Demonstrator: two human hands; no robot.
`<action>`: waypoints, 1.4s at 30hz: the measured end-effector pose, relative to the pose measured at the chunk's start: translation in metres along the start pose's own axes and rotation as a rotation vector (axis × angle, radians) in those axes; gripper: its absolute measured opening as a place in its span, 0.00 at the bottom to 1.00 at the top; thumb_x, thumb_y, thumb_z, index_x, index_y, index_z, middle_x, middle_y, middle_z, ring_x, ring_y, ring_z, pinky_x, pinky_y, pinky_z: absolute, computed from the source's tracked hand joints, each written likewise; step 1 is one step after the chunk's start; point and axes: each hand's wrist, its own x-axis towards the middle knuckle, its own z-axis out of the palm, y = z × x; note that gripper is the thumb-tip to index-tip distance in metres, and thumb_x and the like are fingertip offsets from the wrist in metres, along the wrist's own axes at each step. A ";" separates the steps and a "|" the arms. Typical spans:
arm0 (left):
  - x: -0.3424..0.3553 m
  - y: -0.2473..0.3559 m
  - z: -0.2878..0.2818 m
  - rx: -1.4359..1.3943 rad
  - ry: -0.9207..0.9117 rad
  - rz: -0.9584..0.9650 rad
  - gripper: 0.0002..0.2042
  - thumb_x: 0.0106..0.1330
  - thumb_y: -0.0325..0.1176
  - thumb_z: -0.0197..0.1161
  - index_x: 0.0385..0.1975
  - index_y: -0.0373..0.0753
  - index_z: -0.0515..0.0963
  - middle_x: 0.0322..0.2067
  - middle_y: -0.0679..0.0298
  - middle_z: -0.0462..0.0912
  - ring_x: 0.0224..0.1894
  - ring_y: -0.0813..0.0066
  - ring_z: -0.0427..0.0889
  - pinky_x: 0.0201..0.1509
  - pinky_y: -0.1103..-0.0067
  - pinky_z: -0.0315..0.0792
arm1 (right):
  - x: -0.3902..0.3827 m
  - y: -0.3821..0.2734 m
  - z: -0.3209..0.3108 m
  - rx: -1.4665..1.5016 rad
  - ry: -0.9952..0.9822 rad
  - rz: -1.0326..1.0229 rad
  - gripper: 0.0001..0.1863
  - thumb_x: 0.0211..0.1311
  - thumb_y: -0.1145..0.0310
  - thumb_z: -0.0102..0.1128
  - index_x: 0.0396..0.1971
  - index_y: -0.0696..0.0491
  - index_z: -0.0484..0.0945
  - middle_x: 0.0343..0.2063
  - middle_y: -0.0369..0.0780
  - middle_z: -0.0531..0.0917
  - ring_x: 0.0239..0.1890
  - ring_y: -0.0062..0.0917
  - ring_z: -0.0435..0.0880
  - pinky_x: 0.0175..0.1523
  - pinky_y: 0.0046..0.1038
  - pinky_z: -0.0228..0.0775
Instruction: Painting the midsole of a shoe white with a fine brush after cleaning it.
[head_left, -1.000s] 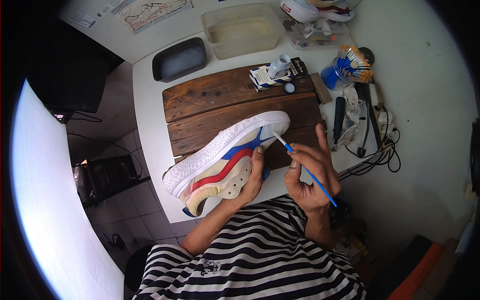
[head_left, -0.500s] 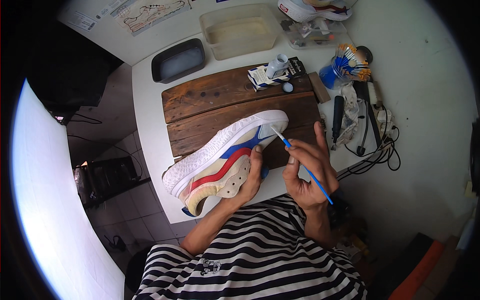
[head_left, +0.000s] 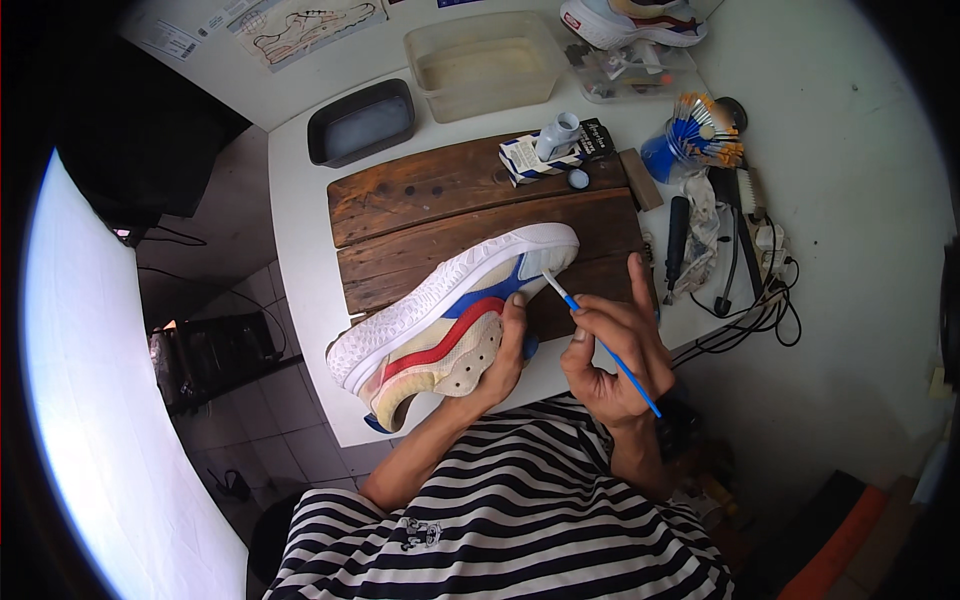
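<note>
My left hand (head_left: 502,362) is closed around a sneaker (head_left: 440,310), thumb on its side and the other fingers hidden behind. The shoe lies tilted with its white textured sole toward the upper left; its upper is cream with red and blue parts and a pale grey-blue patch near the toe. A slim blue paintbrush (head_left: 613,358) is pinched in my right hand (head_left: 622,365), index finger raised. The brush tip touches the shoe at the pale patch's edge. Beyond the toe, a small open bottle (head_left: 558,136) stands on a patterned box (head_left: 530,163), its cap (head_left: 578,179) beside it.
A dark wooden board (head_left: 400,225) lies on the white table (head_left: 300,250). At the back are a black tray (head_left: 362,122) of cloudy liquid and a clear plastic tub (head_left: 484,70). To the right stand a cup of brushes (head_left: 680,145), a black pen-like tool (head_left: 677,240) and cables (head_left: 770,310).
The brush tip and my right hand have shifted slightly down over the toe area. The sneaker stays almost still in my left hand.
</note>
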 end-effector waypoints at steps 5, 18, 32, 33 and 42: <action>0.000 -0.005 0.003 -0.047 0.042 0.038 0.17 0.79 0.46 0.56 0.29 0.42 0.77 0.17 0.72 0.70 0.19 0.80 0.70 0.23 0.77 0.64 | 0.002 0.003 0.003 -0.030 0.027 0.001 0.08 0.65 0.78 0.60 0.43 0.59 0.78 0.32 0.45 0.87 0.38 0.36 0.91 0.68 0.65 0.67; 0.000 -0.001 0.003 -0.041 0.033 0.053 0.18 0.80 0.46 0.55 0.28 0.42 0.76 0.18 0.72 0.70 0.19 0.80 0.70 0.24 0.77 0.63 | 0.000 0.000 0.001 0.001 0.003 0.005 0.11 0.61 0.81 0.63 0.44 0.60 0.79 0.33 0.45 0.87 0.34 0.33 0.90 0.68 0.66 0.65; 0.000 -0.003 0.003 0.027 0.017 -0.018 0.22 0.79 0.53 0.53 0.26 0.43 0.75 0.16 0.71 0.70 0.19 0.78 0.70 0.23 0.75 0.63 | 0.001 0.006 -0.002 -0.022 0.011 0.029 0.11 0.61 0.82 0.64 0.43 0.60 0.80 0.33 0.44 0.88 0.37 0.33 0.91 0.70 0.63 0.64; 0.000 -0.003 0.003 0.026 0.017 -0.016 0.22 0.79 0.53 0.53 0.26 0.43 0.75 0.16 0.71 0.70 0.19 0.78 0.70 0.23 0.75 0.63 | -0.001 0.005 -0.001 -0.007 0.003 0.024 0.11 0.61 0.81 0.64 0.43 0.60 0.80 0.33 0.44 0.88 0.37 0.33 0.91 0.69 0.64 0.64; 0.000 -0.001 0.002 0.006 0.024 0.008 0.18 0.80 0.47 0.54 0.29 0.42 0.76 0.17 0.71 0.70 0.20 0.79 0.70 0.24 0.76 0.64 | 0.001 -0.001 0.000 -0.011 0.019 0.016 0.09 0.63 0.80 0.62 0.42 0.59 0.80 0.32 0.44 0.87 0.37 0.33 0.91 0.69 0.67 0.64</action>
